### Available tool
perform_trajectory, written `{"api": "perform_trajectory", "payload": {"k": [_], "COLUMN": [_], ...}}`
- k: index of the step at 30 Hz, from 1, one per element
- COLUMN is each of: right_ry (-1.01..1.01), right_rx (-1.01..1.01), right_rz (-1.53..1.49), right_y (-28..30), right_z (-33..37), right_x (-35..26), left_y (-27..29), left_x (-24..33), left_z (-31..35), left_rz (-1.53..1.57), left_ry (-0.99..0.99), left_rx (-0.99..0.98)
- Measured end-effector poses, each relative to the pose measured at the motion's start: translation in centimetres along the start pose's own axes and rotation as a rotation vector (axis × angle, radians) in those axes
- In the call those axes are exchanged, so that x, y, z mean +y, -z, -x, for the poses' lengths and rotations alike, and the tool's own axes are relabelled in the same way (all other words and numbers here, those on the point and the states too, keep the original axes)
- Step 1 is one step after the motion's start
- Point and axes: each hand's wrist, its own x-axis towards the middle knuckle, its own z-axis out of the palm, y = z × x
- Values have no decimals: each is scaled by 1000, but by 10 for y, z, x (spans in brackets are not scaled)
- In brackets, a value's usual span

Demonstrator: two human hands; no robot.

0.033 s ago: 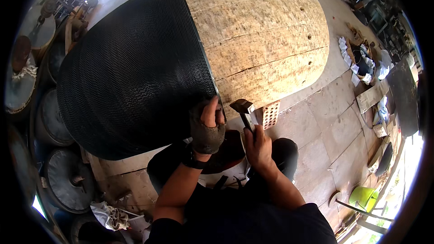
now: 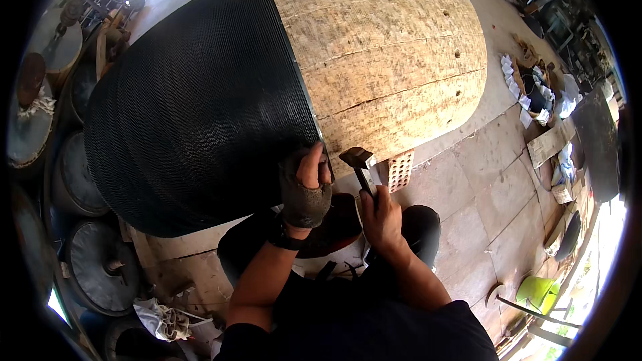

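**Hammer [image 2: 358, 158] held short**

Right hand [image 2: 383, 222]: fingers closed high on it, likely for control. Left hand [image 2: 305, 194]: fingers by the winding [image 2: 200, 107], perhaps steadying; cannot tell if gripping. Drum [image 2: 388, 67] ahead; brick [image 2: 400, 171] by its underside, probably chocking.

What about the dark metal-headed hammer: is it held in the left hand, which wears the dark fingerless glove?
No: the bare right hand grips the hammer by its handle, apart from the gloved left hand.
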Motion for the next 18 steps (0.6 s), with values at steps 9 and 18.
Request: {"api": "perform_trajectory", "payload": {"k": [9,18], "right_ry": [40,159], "right_rx": [-30,41], "right_rz": [-45,-28], "right_y": [-2,3], "right_z": [2,0], "right_x": [5,-4], "left_y": [-3,-18], "left_x": [13,14], "left_z": [-9,-8], "left_rz": [-32,-99], "left_ry": [90,85], "left_rx": [-38,28]}}
